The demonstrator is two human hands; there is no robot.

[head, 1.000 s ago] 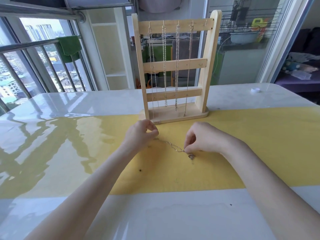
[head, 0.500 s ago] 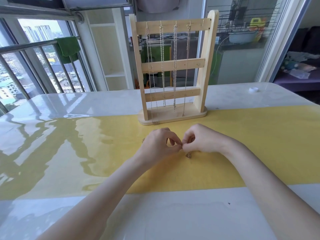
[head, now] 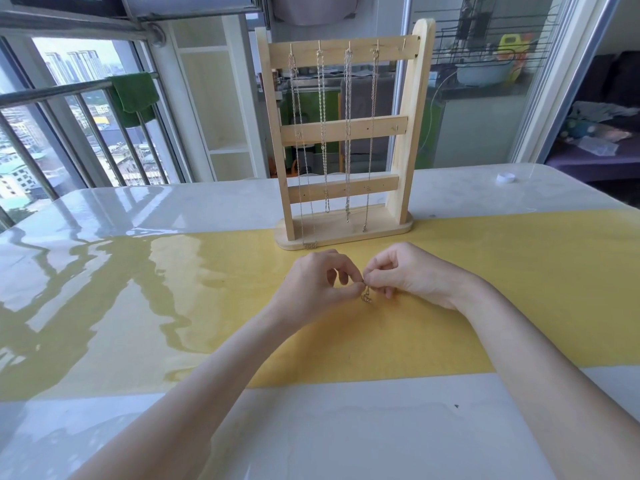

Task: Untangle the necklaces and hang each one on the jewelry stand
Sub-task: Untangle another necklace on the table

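1. Compared with a second ago, both hands have been brought together over the yellow mat [head: 519, 289]
2. One necklace [head: 366, 296] is pinched by left hand [head: 317, 284] and right hand [head: 408, 275], dangling between them
3. Four chains are hung on the jewelry stand [head: 410, 133] just behind

The jewelry stand [head: 346, 129] is pale, unpainted wood with a smooth matt face. The hanging necklaces [head: 347, 133] are fine metal chains with a dull silver shine. The counter [head: 138, 216] is glossy and mirror-smooth, reflecting the window rail; its yellow mat [head: 519, 271] lies under the same shiny finish. A green cloth [head: 133, 98] looks soft and fuzzy.
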